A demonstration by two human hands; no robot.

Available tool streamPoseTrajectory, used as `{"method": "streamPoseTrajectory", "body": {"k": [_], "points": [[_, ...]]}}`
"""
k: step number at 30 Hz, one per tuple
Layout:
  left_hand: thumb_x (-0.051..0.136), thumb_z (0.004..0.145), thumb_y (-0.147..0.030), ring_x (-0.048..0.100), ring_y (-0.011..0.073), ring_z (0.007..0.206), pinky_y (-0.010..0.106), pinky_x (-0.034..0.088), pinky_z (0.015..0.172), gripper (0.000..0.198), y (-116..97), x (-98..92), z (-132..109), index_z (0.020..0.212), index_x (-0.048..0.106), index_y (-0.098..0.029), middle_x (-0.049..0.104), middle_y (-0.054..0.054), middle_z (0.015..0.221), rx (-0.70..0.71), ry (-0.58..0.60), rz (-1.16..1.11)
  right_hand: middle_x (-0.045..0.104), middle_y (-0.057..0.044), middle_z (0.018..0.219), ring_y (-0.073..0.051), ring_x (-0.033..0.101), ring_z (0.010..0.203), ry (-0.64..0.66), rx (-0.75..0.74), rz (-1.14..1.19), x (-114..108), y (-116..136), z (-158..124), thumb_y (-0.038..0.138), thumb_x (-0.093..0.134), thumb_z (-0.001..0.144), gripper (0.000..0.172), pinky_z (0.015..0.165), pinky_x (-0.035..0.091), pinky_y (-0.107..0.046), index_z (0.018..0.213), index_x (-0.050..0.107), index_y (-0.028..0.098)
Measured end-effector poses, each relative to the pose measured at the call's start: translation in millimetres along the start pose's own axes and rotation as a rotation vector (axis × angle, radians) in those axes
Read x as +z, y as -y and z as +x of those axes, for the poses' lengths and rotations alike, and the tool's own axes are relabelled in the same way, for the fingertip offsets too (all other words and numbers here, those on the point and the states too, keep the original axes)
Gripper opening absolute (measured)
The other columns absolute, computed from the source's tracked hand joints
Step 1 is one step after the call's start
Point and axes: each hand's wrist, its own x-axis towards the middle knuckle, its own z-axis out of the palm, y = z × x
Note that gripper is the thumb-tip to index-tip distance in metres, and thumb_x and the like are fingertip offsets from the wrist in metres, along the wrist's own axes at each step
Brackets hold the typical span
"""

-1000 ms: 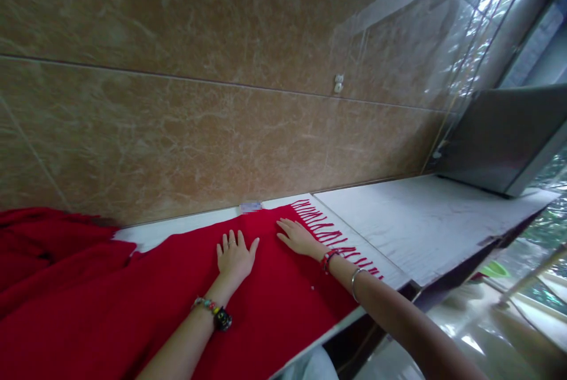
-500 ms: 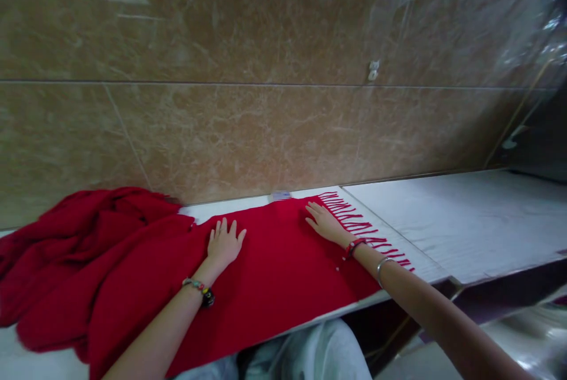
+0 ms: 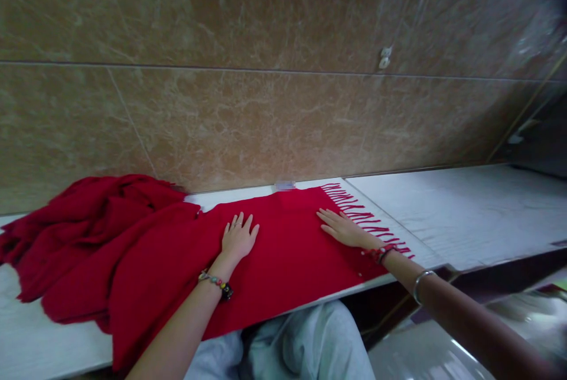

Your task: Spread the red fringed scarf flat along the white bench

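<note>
A red scarf [image 3: 283, 250] with a fringed end [image 3: 363, 217] lies spread over a white counter [image 3: 452, 214]. Its left part is bunched in a heap [image 3: 88, 232]. My left hand [image 3: 238, 238] rests flat on the cloth near its middle, fingers spread. Palm down, my right hand [image 3: 343, 228] lies on the scarf just beside the fringe, fingers stretched out. Both wrists wear bracelets. Neither hand holds anything.
A brown marble wall [image 3: 266, 102] rises right behind the counter, with a small white fitting [image 3: 384, 58] on it. A small pale object [image 3: 284, 184] sits at the wall's foot. My legs in light grey trousers [image 3: 301, 344] show below the counter edge. A shiny floor [image 3: 443, 356] lies at the lower right.
The view swung left and levelled, bringing the bunched heap into sight. Both hands stayed flat on the scarf; the right hand slid slightly toward the near edge along the fringe.
</note>
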Motion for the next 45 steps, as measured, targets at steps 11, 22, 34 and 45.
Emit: {"method": "streamPoseTrajectory", "body": {"k": [11,22,34,45], "points": [[0.023,0.089,-0.042,0.026,0.0272,0.127,0.044,0.024,0.1,0.05,1.5,3.8,2.7,0.131,0.036,-0.018,0.029,0.013,0.139,0.022,-0.093,0.007,0.023,-0.01,0.142,-0.022,0.015,0.131,-0.094,-0.071,0.142,-29.5,83.8,0.5,0.04,0.022,0.09,0.052,0.103,0.02,-0.047,0.137,0.022,0.016],[0.021,0.088,-0.046,0.022,0.0263,0.129,0.045,0.022,0.101,0.052,8.1,4.4,7.1,0.133,0.031,-0.023,0.027,0.009,0.141,0.009,0.01,-0.009,0.029,-0.01,0.139,-0.022,0.026,0.127,0.063,0.086,0.011,-19.6,13.0,-47.8,0.038,0.023,0.09,0.05,0.101,0.025,-0.046,0.135,0.027,0.017],[0.024,0.086,-0.048,0.02,0.0308,0.129,0.049,0.022,0.1,0.054,7.8,4.7,5.6,0.133,0.031,-0.024,0.024,0.01,0.141,-0.054,-0.008,0.014,0.024,-0.014,0.141,-0.022,0.019,0.13,-0.037,0.075,0.002,-10.0,-7.5,26.1,0.037,0.021,0.091,0.053,0.103,0.025,-0.042,0.135,0.026,0.01],[0.028,0.085,-0.045,0.019,0.0308,0.129,0.048,0.021,0.1,0.054,7.0,-1.4,7.0,0.135,0.027,-0.024,0.023,0.009,0.142,-0.046,0.069,0.054,0.034,-0.006,0.138,-0.023,0.025,0.128,0.069,0.258,0.003,-15.3,-87.1,6.3,0.03,0.023,0.089,0.042,0.101,0.022,-0.05,0.13,0.036,0.026]]}}
